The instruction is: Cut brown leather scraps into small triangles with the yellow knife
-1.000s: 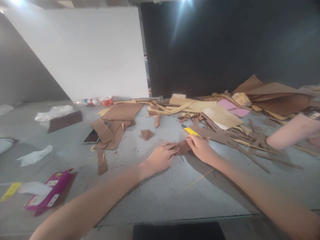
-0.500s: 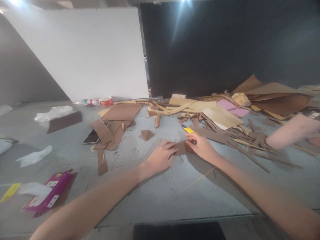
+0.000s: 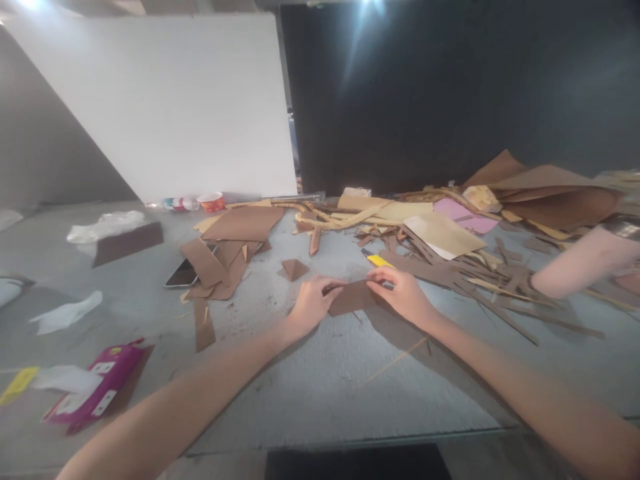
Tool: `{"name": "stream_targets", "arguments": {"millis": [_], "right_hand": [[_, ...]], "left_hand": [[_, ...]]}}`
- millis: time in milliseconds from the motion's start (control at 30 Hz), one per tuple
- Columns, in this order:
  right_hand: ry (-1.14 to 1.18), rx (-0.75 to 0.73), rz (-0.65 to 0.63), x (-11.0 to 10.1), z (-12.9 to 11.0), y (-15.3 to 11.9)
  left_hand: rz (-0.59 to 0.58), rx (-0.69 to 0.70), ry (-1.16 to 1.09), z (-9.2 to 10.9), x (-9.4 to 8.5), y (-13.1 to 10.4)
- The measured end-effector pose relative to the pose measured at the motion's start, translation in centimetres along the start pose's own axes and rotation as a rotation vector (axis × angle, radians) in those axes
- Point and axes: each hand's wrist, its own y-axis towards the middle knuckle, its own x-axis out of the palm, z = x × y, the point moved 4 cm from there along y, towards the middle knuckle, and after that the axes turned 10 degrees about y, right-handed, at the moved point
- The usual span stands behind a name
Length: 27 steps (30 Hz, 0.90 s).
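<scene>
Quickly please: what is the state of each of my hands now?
Left hand: closed, holding the brown piece by its left end.
Right hand: closed, holding the same piece's right end.

The piece (image 3: 353, 299) we hold is plain brown; we see yellow with a dark tip on the cutter (image 3: 381, 261); our tabletop (image 3: 320, 400) is grey, flecked with brown crumbs (image 3: 232, 307); we find magenta with white patches on the packet (image 3: 117, 370), yellow on the tag (image 3: 19, 385), white on the tissue (image 3: 67, 312), and red with paler markings on the cup (image 3: 211, 201); we pick out a pink sheet (image 3: 460, 215), a tan sheet (image 3: 440, 233), a white board (image 3: 160, 100), and a black panel (image 3: 450, 87).
</scene>
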Motion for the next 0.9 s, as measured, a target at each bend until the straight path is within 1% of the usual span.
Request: {"name": "stream_targets", "arguments": {"millis": [167, 333, 433, 500, 600, 667, 733, 800, 900], "right_hand": [[0.008, 0.018, -0.037, -0.5, 0.0, 0.3], [-0.025, 0.008, -0.104, -0.9, -0.4, 0.3], [-0.046, -0.008, -0.084, -0.9, -0.7, 0.2], [-0.095, -0.026, -0.05, -0.9, -0.7, 0.2], [-0.201, -0.069, -0.007, -0.7, -0.5, 0.2], [-0.249, -0.099, 0.002, -0.5, -0.2, 0.3], [-0.278, -0.133, -0.001, -0.4, 0.2, 0.4], [-0.302, -0.178, 0.001, -0.3, 0.5, 0.4], [-0.319, -0.273, -0.009, -0.2, 0.6, 0.4]], "left_hand": [[0.033, -0.021, -0.016, -0.4, 0.0, 0.0], [0.024, -0.044, -0.009, -0.7, 0.1, 0.1], [0.007, -0.031, 0.026, -0.4, 0.0, 0.1], [0.006, 0.043, 0.085, 0.4, -0.1, -0.1], [-0.001, 0.239, 0.202, 2.3, -0.1, -0.7], [-0.076, 0.384, 0.265, 3.4, 0.2, -1.3], [-0.16, 0.492, 0.322, 4.1, 0.6, -1.8], [-0.205, 0.532, 0.362, 4.1, 0.8, -2.1], [-0.222, 0.521, 0.378, 3.6, 0.9, -2.0]]}}
